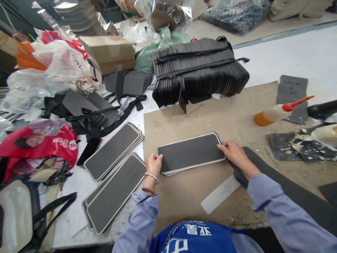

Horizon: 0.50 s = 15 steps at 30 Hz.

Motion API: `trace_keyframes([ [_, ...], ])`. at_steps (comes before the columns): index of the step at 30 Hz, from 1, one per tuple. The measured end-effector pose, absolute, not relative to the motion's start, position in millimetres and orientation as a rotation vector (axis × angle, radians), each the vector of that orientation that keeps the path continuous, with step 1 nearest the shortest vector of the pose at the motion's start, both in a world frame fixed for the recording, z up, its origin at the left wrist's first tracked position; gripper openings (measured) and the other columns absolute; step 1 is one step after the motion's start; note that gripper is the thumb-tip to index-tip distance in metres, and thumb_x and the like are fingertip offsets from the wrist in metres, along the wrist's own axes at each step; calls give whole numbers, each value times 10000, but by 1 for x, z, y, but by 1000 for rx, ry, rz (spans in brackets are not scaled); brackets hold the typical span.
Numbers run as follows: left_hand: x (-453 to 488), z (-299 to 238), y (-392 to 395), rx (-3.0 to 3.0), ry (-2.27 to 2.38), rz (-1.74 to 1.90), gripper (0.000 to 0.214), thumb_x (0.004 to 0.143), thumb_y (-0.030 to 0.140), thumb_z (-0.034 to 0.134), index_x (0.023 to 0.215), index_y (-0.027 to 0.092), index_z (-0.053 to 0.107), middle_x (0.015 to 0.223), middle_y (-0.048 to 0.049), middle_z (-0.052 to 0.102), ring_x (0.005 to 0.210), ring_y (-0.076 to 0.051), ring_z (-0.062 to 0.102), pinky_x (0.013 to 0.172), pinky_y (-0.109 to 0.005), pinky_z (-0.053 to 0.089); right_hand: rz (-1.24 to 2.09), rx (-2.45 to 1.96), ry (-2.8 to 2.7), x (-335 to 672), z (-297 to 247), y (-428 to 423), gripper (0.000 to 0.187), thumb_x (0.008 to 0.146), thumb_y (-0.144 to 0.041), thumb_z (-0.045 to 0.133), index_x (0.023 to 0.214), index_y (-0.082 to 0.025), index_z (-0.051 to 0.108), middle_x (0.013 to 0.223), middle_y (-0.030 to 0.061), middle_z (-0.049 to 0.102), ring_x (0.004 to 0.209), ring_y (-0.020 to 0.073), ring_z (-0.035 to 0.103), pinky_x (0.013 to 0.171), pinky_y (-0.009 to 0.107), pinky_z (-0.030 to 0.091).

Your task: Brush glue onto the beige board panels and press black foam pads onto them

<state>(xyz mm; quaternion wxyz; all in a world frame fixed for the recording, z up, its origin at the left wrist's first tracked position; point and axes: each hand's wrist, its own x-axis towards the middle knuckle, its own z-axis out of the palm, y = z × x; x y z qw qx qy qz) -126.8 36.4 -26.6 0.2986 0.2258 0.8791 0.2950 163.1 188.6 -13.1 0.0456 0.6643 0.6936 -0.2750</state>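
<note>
A dark grey rectangular panel (191, 153) with rounded corners and a pale rim lies on a small stack of similar panels in front of me. My left hand (154, 163) pinches its left end between thumb and fingers. At the opposite end my right hand (233, 150) grips the right edge the same way. To the left rest two more piles of such panels, an upper pile (113, 151) and a lower pile (117, 193). How many sheets are under my fingers is hidden.
Behind stands a long strapped bundle of black pieces (200, 68). A glue bottle with a red nozzle (272, 111) is at right, near glue-stained scraps (285, 147). A pale strip (220, 194) lies in front. Plastic bags (58, 59) and a cardboard box (109, 52) crowd the left.
</note>
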Motion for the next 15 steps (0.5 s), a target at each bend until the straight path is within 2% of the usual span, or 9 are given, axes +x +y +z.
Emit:
trace_keyframes([
  [5, -124, -22, 39, 604, 2388, 715, 241, 670, 269, 575, 507, 207, 408, 473, 48, 438, 496, -125, 419, 552, -266, 320, -830, 2027, 2137, 162, -11, 188, 251, 793, -392, 519, 626, -214, 460, 618, 4, 551, 609, 158, 498, 554, 246, 322],
  [15, -117, -9, 36, 502, 2461, 718, 252, 645, 300, 630, 635, 216, 392, 562, 51, 486, 563, -137, 494, 606, -267, 363, -815, 2012, 2119, 163, -12, 189, 244, 792, -418, 513, 662, -214, 479, 631, 7, 569, 617, 164, 521, 558, 247, 334],
])
